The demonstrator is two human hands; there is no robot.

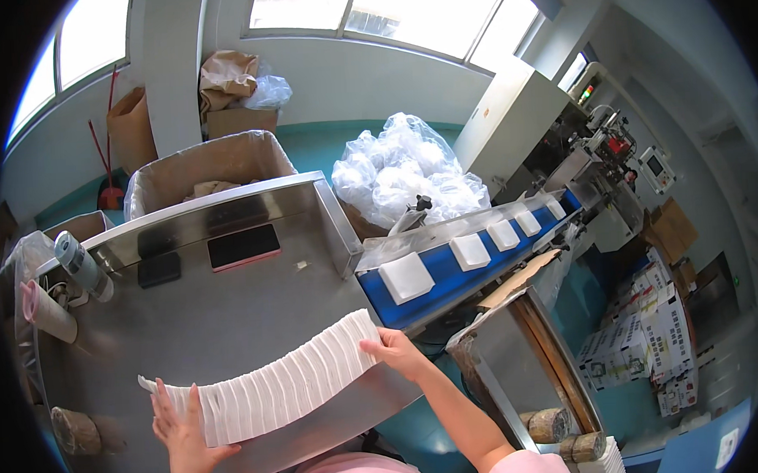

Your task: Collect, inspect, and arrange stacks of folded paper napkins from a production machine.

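The curved row of white folded sheets (292, 380) is located over the tabletop (222, 319), left of the blue conveyor (440, 273). The left hand (185, 435), fingers spread, bears on the row's far end from the conveyor; the right hand (397, 354) curls at the nearer end, though a pinch cannot be confirmed. Caution: uneven end pressure could make the row buckle or fan apart at its middle, where no hand shows. The metal tabletop carries a phone (244, 247), left of the conveyor. Beyond the conveyor stand clear plastic bags (410, 176) and a white cabinet (509, 112).
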